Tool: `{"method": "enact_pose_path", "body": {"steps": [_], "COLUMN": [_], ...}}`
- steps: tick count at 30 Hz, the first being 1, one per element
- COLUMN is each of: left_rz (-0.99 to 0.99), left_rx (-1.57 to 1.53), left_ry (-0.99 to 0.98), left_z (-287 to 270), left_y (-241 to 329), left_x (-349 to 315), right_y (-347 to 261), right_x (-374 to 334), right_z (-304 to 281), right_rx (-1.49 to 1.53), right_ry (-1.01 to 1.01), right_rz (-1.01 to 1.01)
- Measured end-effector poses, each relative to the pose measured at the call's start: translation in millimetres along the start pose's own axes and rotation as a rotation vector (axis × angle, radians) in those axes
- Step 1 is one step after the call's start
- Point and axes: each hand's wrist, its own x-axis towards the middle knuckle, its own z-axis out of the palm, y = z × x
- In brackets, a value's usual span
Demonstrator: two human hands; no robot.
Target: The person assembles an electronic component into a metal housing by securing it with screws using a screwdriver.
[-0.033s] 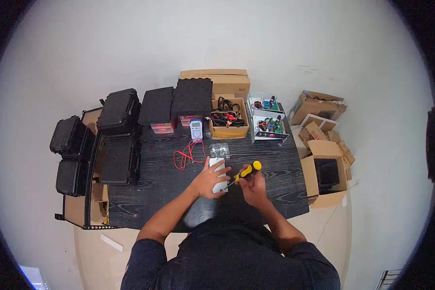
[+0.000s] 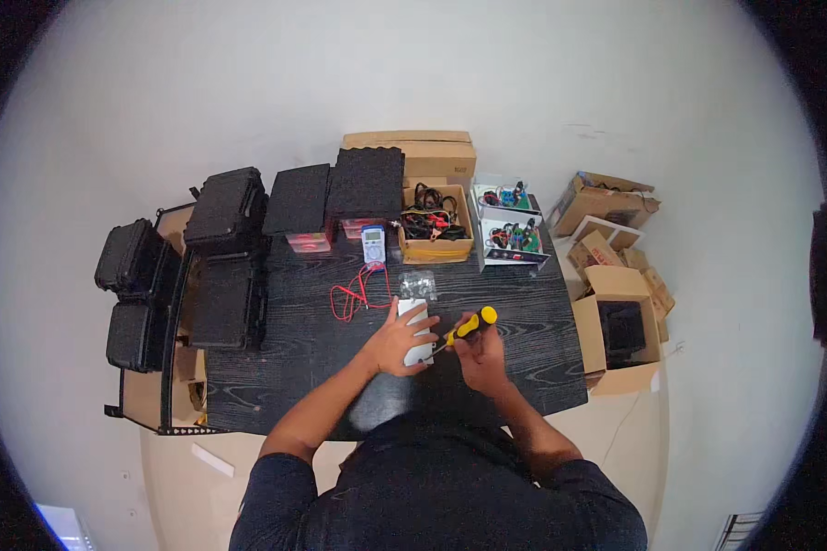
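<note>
A flat whitish metal case [image 2: 414,354] lies on the dark wood-grained table in front of me. My left hand [image 2: 397,344] rests across it with its fingers spread, pressing from the left side. In my right hand [image 2: 481,354] is a yellow-and-black screwdriver [image 2: 470,326], held tilted with its handle up to the right. Its shaft slants down toward the case's lower right end; the exact contact of the tip is too small to tell. Just beyond the case sits a clear plastic bag [image 2: 418,286] with small parts in it.
A multimeter [image 2: 373,248] with red leads [image 2: 348,301] lies beyond my left hand. Farther back stand a carton of cables [image 2: 436,250], opened circuit-board units [image 2: 513,241] and black-topped drawer boxes [image 2: 299,204]. Black hard cases [image 2: 227,303] line the left; an open carton [image 2: 620,367] stands right.
</note>
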Motion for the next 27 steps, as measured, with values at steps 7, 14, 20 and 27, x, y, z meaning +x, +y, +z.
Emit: {"method": "enact_pose_path", "body": {"steps": [7, 14, 20, 27], "left_rz": [-0.004, -0.012, -0.008, -0.02], "left_rx": [-0.008, 0.012, -0.01, 0.017], "left_ry": [0.003, -0.007, 0.006, -0.005], "left_z": [5, 2, 2, -1], "left_y": [-3, 0, -1, -1], "left_x": [-3, -2, -3, -4], "right_y": [13, 10, 17, -5], "right_x": [-11, -14, -17, -11], "right_z": [2, 3, 0, 3], "right_rx": [-0.098, -0.146, -0.239, -0.241], "right_ry": [-0.033, -0.056, -0.025, -0.097], "right_rz": [-0.035, 0.011, -0.029, 0.001]}}
